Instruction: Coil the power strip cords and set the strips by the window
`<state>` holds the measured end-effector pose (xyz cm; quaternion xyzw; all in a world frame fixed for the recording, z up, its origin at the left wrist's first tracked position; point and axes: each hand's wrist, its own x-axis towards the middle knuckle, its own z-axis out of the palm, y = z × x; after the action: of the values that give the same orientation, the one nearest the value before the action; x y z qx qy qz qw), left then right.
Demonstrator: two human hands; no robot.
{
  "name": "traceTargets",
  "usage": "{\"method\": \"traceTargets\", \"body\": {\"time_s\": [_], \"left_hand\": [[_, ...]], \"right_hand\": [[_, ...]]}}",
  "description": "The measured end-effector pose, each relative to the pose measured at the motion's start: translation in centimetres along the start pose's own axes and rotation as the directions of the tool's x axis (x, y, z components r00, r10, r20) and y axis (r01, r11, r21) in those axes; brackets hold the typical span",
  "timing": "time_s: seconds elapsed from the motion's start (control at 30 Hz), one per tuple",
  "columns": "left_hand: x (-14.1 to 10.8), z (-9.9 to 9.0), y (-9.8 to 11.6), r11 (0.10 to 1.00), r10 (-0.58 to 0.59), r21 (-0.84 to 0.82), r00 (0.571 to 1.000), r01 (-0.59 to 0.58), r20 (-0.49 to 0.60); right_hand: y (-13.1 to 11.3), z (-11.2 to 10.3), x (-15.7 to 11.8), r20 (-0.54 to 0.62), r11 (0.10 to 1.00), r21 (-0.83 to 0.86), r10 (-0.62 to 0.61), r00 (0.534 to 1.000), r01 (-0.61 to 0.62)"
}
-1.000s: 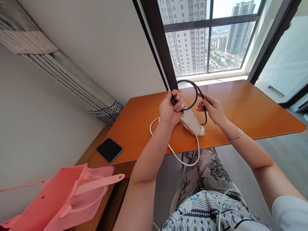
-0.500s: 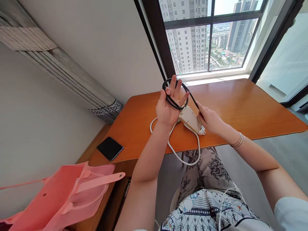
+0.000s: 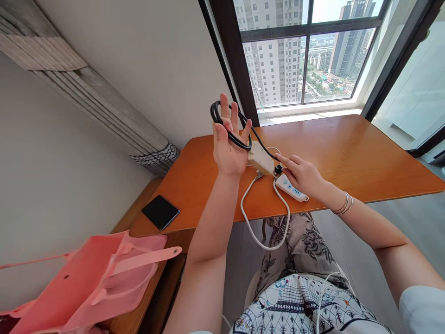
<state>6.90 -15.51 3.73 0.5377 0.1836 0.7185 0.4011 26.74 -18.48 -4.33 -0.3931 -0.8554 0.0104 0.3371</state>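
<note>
A black cable [image 3: 214,112] is looped in coils around the fingers of my left hand [image 3: 230,147], which is raised over the table with its palm up and fingers spread. From the coils the cable runs down to my right hand [image 3: 301,174], whose fingers close on it near its black plug [image 3: 278,170]. Between my hands is a cream-coloured adapter box [image 3: 260,157]. Below my right hand lies a white power strip [image 3: 291,187] with blue marks. A white cord [image 3: 244,214] hangs in a loop over the table's front edge.
The brown table [image 3: 347,153] stands against a window. A black phone [image 3: 160,212] lies at its left end. Nearer on the left is an open pink bag [image 3: 93,278] with a strap. A grey curtain [image 3: 114,116] hangs along the left wall.
My left hand has moved left and slightly up with the coils, drawing the cable longer. The adapter box has shifted left, and the power strip now shows more fully.
</note>
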Motion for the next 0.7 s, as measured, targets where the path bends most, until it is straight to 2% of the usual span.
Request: {"method": "traceTargets", "body": {"time_s": [0.13,0.23,0.4,0.53,0.7], "left_hand": [[0.2,-0.1,0.4,0.998,0.066,0.012,0.996,-0.066,0.057],[0.7,-0.3,0.3,0.995,0.086,0.043,0.994,-0.089,0.061],[1.3,-0.9,-0.2,0.997,-0.045,0.062,0.996,0.049,-0.079],[1.7,-1.3,-0.3,0.987,-0.158,0.006,0.985,0.159,-0.065],[1.2,-0.8,0.1,0.903,-0.425,-0.073,0.905,0.423,-0.01]], "right_hand": [[-1.0,-0.5,2.2,-0.021,0.981,-0.183,-0.062,0.998,0.058],[-0.5,-0.2,3.9,-0.053,0.959,-0.27,-0.111,0.992,0.093],[0.8,0.2,6.2,-0.052,0.924,-0.342,-0.198,0.979,0.168],[0.1,-1.2,7.8,-0.016,0.92,-0.285,-0.284,0.959,0.268],[-1.5,-3.8,8.6,0.052,0.914,-0.066,-0.398,0.916,0.401]]}}
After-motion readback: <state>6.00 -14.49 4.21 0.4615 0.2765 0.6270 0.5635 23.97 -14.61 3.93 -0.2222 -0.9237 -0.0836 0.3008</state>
